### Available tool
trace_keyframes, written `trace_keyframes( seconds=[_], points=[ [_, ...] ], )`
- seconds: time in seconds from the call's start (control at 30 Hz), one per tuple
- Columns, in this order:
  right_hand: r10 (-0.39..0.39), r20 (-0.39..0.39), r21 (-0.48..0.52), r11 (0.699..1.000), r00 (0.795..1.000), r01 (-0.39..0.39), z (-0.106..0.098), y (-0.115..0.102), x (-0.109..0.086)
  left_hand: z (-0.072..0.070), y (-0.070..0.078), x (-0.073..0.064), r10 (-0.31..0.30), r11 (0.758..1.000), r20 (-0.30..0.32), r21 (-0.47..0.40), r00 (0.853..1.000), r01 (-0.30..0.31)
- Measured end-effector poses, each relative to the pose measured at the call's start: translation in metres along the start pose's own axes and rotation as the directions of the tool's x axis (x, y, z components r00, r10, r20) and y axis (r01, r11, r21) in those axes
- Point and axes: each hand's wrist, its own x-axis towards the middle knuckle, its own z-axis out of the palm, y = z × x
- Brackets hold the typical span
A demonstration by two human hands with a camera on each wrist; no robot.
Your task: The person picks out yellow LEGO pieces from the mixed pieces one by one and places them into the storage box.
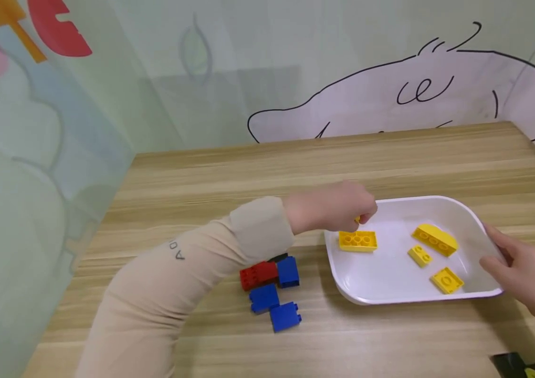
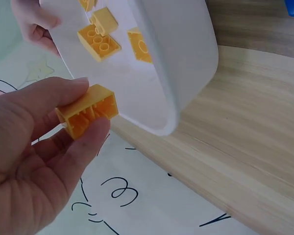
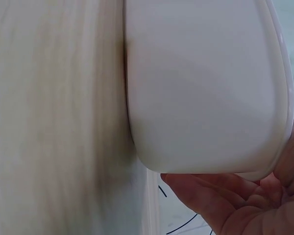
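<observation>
My left hand (image 1: 338, 203) pinches a yellow toy brick (image 2: 92, 99) between thumb and fingers over the left end of a white plastic tray (image 1: 390, 281). In the left wrist view the brick's hollow underside shows. My right hand (image 1: 524, 270) grips the tray's right end, thumb over the rim and fingers against the outer wall. Inside the tray lie a yellow brick (image 1: 358, 242) near the left wall, a rounded yellow brick (image 1: 435, 239), a small yellow brick (image 1: 420, 255) and a square yellow piece (image 1: 447, 281) toward the right.
Left of the tray, beneath my left forearm, lie red bricks (image 1: 259, 275) and blue bricks (image 1: 285, 317), with a black piece (image 1: 278, 258) partly hidden behind. A black-and-yellow object (image 1: 510, 363) shows at the lower right. A decorated wall (image 1: 210, 110) stands behind the wooden table (image 1: 220, 173).
</observation>
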Motion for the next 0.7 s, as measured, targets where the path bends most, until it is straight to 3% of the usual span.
trace_keyframes(
  seconds=[0.17,0.3,0.47,0.7],
  points=[
    [-0.015,-0.013,-0.004,1.000,1.000,0.014,0.000,-0.001,0.000,0.001,0.006,0.009,0.017,1.000,0.000,0.013,1.000,-0.017],
    [-0.016,-0.008,-0.003,1.000,1.000,0.016,-0.001,-0.002,0.000,0.000,0.012,0.019,0.022,0.999,-0.001,-0.034,1.000,-0.022],
    [-0.006,0.002,0.003,1.000,1.000,0.006,-0.002,-0.001,0.001,0.000,0.015,0.035,0.014,0.998,0.018,-0.065,1.000,-0.013],
    [-0.053,-0.046,0.027,0.998,0.998,0.055,0.000,0.005,-0.001,0.006,0.018,0.060,0.001,0.997,0.020,-0.079,1.000,0.000]
  ],
)
